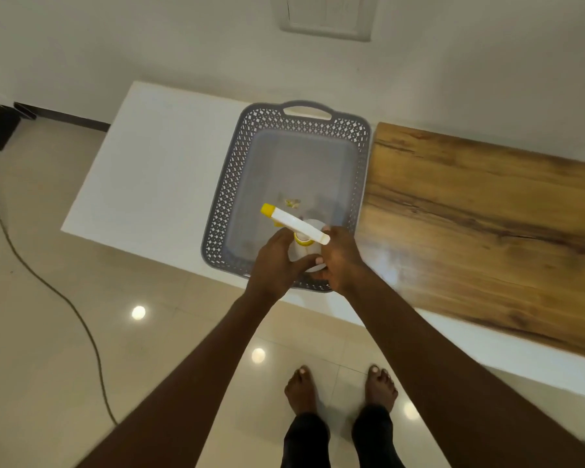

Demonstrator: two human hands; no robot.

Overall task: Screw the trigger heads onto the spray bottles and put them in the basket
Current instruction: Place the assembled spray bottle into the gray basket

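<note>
A clear spray bottle [304, 254] stands upright over the near end of the grey perforated basket [227, 184]. On it sits a white trigger head [294, 223] with a yellow nozzle tip pointing up-left and a yellow collar. My left hand [276, 261] wraps the bottle's left side. My right hand [340, 258] grips its right side, just under the back of the trigger head. The bottle's lower body is hidden by both hands. A small yellowish scrap [291, 202] lies on the basket floor.
The basket rests on a white table [149, 170], beside a wooden board [487, 224] on its right. A wall stands behind the table. A cable [48, 285] runs across the tiled floor at left. My bare feet [338, 390] stand near the table's front edge.
</note>
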